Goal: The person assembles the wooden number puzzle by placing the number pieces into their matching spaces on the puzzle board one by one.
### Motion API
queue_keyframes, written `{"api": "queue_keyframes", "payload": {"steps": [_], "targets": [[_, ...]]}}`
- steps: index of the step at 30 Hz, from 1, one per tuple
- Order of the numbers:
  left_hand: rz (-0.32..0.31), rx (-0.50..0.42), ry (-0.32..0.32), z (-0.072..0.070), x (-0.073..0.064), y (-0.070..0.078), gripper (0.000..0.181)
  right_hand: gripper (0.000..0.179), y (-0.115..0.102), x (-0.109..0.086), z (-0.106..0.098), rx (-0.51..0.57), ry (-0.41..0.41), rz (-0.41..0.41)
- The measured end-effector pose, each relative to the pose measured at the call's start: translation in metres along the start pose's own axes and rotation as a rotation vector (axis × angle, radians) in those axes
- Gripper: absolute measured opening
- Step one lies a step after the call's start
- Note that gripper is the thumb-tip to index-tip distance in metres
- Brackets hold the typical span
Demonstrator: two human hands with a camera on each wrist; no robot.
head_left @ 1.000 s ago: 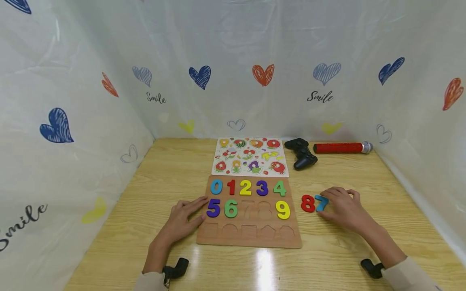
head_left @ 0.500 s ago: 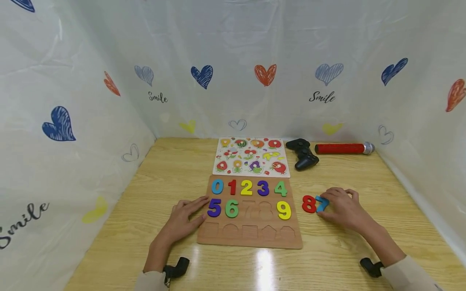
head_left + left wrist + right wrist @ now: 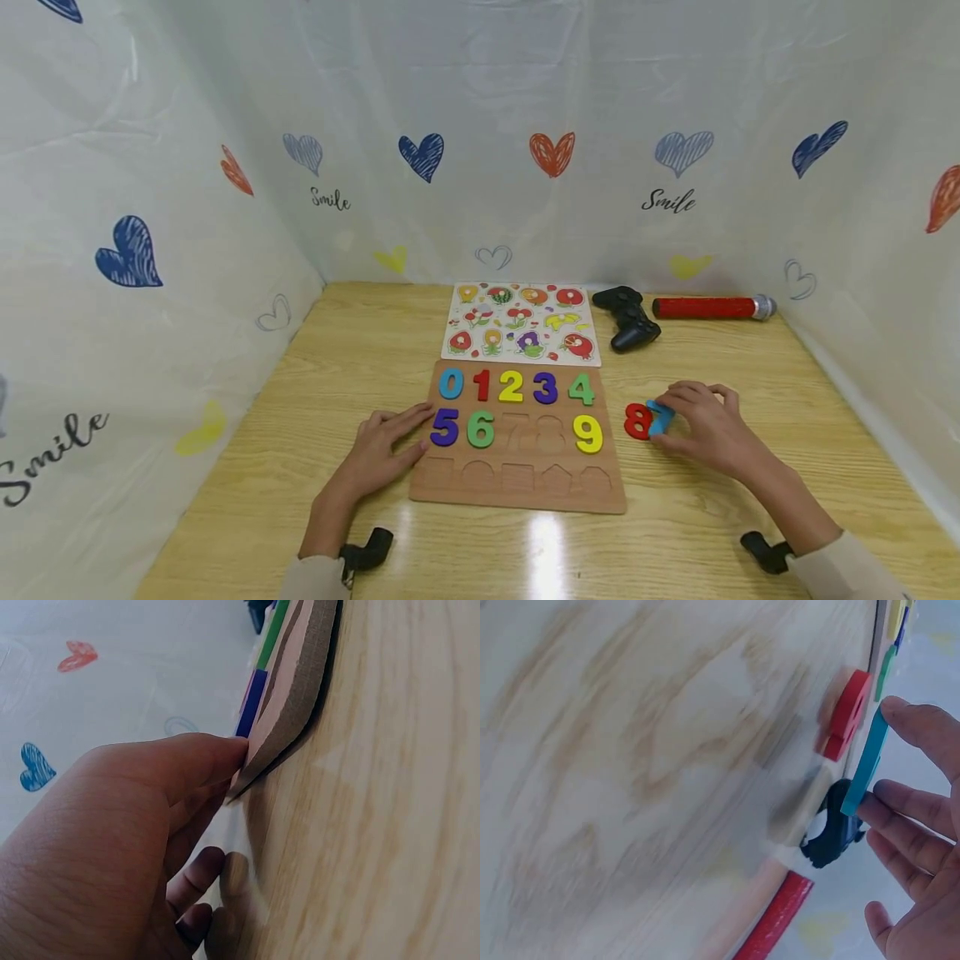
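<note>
My right hand (image 3: 708, 429) pinches a blue number 7 (image 3: 660, 417) by its ends between thumb and fingertips. In the right wrist view the blue 7 (image 3: 865, 763) stands clear of the table. Beside it, a red number 8 (image 3: 638, 422) lies on the table, right of the wooden number board (image 3: 525, 496). At the board's left edge rests my left hand (image 3: 378, 454), its fingertips touching the rim near the purple 5 (image 3: 445, 427). Green 6 (image 3: 481, 430) and yellow 9 (image 3: 588, 434) sit in the same row, with 7- and 8-shaped recesses (image 3: 531, 433) bare between them.
A white fruit puzzle board (image 3: 480, 304) lies right behind the number board. A black game controller (image 3: 628, 319) and a red microphone (image 3: 705, 307) lie at the back right. Patterned white curtains (image 3: 480, 208) bound the table (image 3: 360, 333) at the back and sides.
The blue 7 has come up off the table in my right hand's fingers and now overlaps the red 8's edge. My left hand stays at the board; the head view has shifted slightly.
</note>
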State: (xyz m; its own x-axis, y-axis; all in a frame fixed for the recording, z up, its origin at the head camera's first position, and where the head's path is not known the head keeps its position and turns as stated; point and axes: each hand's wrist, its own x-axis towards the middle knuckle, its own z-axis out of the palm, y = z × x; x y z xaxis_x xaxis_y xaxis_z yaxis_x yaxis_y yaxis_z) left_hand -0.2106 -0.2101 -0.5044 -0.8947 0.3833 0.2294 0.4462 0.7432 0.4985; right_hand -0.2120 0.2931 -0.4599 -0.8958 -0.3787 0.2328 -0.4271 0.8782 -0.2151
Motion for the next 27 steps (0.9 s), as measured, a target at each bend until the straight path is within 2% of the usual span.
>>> {"api": "queue_keyframes", "payload": {"steps": [7, 19, 27], "targets": [[0.004, 0.000, -0.004, -0.002, 0.000, -0.001, 0.054, 0.049, -0.017, 0.005, -0.003, 0.017, 0.012, -0.052], [0.019, 0.008, 0.000, -0.001, 0.000, -0.002, 0.053, 0.047, -0.042, 0.017, 0.002, 0.020, -0.015, -0.076], [0.015, 0.001, 0.000, 0.000, 0.000, -0.003, 0.053, 0.050, -0.055, 0.024, 0.007, 0.030, 0.005, -0.150]]}}
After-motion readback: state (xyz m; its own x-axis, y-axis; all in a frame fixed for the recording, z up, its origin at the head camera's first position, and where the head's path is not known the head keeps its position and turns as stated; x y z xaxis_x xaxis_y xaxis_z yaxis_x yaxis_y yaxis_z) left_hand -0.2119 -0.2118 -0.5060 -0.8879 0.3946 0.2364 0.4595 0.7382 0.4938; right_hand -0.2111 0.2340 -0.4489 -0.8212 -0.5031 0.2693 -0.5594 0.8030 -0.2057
